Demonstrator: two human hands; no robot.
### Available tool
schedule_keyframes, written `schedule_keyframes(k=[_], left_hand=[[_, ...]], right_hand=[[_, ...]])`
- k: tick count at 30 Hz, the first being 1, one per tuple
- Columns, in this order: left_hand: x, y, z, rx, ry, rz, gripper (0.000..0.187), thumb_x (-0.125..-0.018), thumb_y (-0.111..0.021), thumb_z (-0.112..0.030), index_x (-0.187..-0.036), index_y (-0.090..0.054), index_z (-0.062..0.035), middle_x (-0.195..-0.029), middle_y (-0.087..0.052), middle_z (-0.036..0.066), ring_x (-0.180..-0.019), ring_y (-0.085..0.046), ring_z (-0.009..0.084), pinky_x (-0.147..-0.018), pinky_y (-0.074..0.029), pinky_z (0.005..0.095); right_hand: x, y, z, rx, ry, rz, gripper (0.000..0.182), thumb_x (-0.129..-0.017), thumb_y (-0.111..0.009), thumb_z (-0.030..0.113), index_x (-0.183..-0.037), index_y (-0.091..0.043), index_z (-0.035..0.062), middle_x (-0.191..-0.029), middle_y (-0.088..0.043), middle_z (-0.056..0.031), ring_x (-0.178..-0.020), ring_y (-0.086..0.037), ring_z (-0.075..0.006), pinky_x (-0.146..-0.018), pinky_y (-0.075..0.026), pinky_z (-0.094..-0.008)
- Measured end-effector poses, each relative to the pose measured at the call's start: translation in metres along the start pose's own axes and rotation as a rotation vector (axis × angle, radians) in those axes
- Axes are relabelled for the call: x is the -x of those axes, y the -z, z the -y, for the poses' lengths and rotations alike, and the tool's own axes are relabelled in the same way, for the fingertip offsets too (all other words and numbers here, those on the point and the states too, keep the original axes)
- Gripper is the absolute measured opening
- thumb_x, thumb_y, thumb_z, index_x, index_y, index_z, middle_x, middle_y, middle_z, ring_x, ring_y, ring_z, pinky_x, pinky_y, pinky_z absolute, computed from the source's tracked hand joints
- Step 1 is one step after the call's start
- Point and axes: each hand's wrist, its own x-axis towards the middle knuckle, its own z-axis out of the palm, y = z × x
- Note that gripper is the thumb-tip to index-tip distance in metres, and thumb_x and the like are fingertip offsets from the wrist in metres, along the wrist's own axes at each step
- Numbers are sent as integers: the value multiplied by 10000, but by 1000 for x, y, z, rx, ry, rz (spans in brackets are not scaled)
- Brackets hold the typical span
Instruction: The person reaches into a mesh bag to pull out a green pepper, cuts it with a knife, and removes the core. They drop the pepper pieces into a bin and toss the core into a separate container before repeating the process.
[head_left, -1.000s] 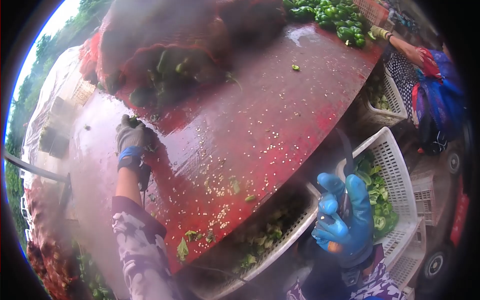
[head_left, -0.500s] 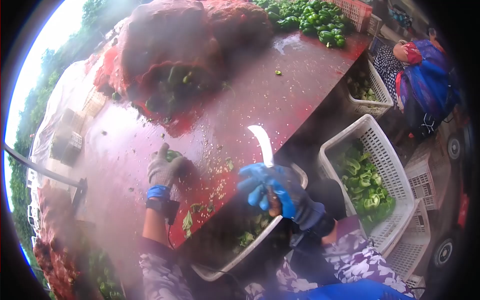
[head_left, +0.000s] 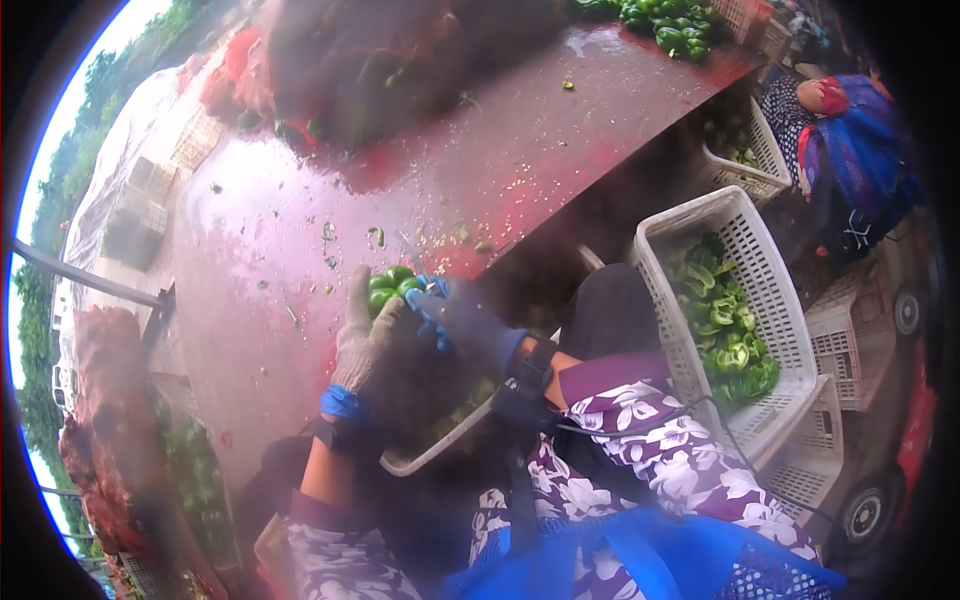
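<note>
A green bell pepper [head_left: 388,288] sits in my left hand [head_left: 362,345], which wears a pale knit glove with a blue band at the wrist. The thumb and fingers close round the pepper just above the table edge. My right hand [head_left: 445,312], in a blue-coated glove, is up against the pepper's right side with its fingers curled. The curved knife it held half a second ago is mostly hidden now by the hand and the pepper. Seeds and green scraps lie on the red table [head_left: 480,200] beyond both hands.
To my right stands a white crate [head_left: 790,300] holding cut green peppers [head_left: 735,350]. Below my hands is another container's rim [head_left: 440,445]. A dark, blurred net sack [head_left: 370,80] lies at the back, with more peppers [head_left: 680,25] at the far right. Another person [head_left: 850,140] sits beyond.
My left hand has lifted the pepper from the table toward me. My right hand has swung left to meet it, and the knife blade no longer shows plainly. The view has shifted downward.
</note>
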Motion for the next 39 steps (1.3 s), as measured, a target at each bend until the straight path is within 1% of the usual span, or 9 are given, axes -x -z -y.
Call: schedule_keyframes(k=[5, 8, 14, 16, 25, 29, 34, 37, 39], left_hand=[[-5, 20, 4, -250, -100, 63, 803, -849, -748, -58, -1555, -369, -100, -1344, -602, 128, -1118, -655, 241, -941, -566, 357], [-10, 14, 23, -384, -254, -60, 811, -787, -756, 7, -1518, -423, -107, -1387, -586, 131, -1167, -648, 244, -980, -560, 368], [-12, 11, 29, -543, -393, -184, 772, -716, -860, -135, -1407, -516, -162, -1240, -634, 149, -1085, -659, 348, -906, -547, 448], [-9, 8, 23, -475, -308, -187, 759, -717, -847, -102, -1401, -525, -160, -1247, -634, 151, -1098, -658, 347, -910, -549, 445], [-8, 5, 22, -507, -389, -225, 704, -746, -746, 27, -1396, -542, -149, -1266, -630, 177, -1118, -652, 375, -911, -554, 456], [-5, 3, 20, -489, -318, -216, 698, -746, -728, 51, -1394, -543, -133, -1271, -629, 179, -1136, -643, 384, -928, -554, 457], [3, 3, 9, -545, -453, -174, 707, -761, -777, 37, -1414, -544, -98, -1330, -610, 162, -1174, -653, 305, -955, -568, 408], [12, 2, -11, -393, -397, -135, 695, -776, -791, -19, -1421, -536, -72, -1294, -629, 150, -1158, -657, 280, -945, -562, 392], [12, 2, -14, -275, -282, -101, 686, -776, -818, -124, -1402, -545, -64, -1272, -634, 158, -1155, -650, 300, -954, -548, 406]], right_hand=[[0, -1, 10, 99, 51, 15, 385, -977, -661, 372, -1172, -653, 40, -824, -628, -15, -689, -607, -100, -540, -474, -265], [1, 3, 15, 201, 60, 51, 362, -975, -655, 371, -1129, -653, 43, -810, -630, -25, -682, -608, -113, -561, -483, -283], [-6, 11, 8, 750, 309, -45, 265, -936, -657, 287, -952, -643, 23, -708, -624, -68, -624, -609, -148, -597, -501, -340], [-5, 14, -4, 915, 419, -78, 234, -918, -658, 246, -917, -634, 13, -689, -623, -80, -607, -606, -157, -599, -502, -354], [3, 5, 0, 451, 13, 130, 160, -900, -652, 180, -837, -628, 35, -698, -632, -61, -597, -618, -146, -551, -503, -317], [4, 5, 4, 397, -38, 195, 168, -889, -628, 143, -801, -623, 0, -668, -622, -74, -563, -608, -155, -525, -499, -318], [5, -7, -18, 347, -60, 142, 201, -877, -578, 96, -704, -616, -1, -625, -610, -80, -539, -601, -161, -499, -485, -322], [0, -7, -22, 451, -85, 164, 213, -914, -582, 133, -828, -676, -37, -800, -681, -195, -684, -699, -281, -616, -568, -394], [-8, 1, -41, 943, 338, 232, 222, -915, -596, 159, -861, -693, -33, -858, -696, -220, -758, -710, -327, -674, -569, -412]])
